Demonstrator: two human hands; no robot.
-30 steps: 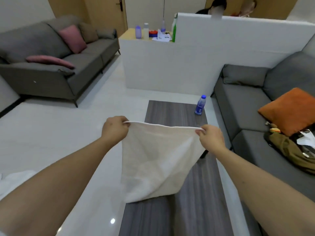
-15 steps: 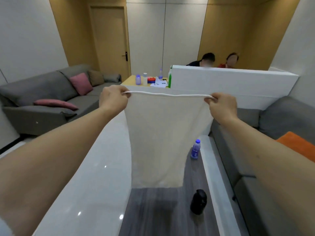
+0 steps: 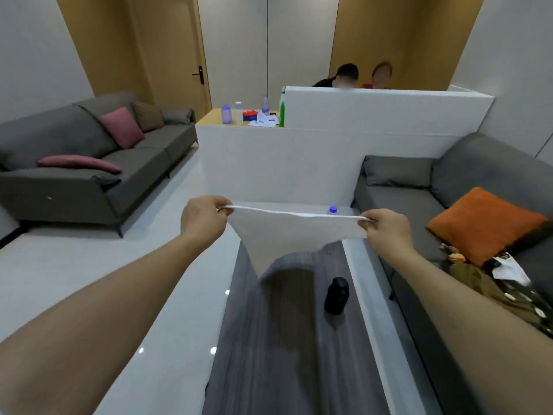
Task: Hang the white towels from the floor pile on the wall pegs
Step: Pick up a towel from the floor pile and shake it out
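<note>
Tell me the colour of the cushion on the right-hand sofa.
Orange: the cushion on the grey sofa, clearest in the head view.

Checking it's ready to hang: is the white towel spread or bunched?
Spread: left hand and right hand pinch the white towel's top corners, edge taut.

Matt white cloth towel (image 3: 287,235), wood-grain table (image 3: 293,354), glossy floor (image 3: 149,295)
</note>
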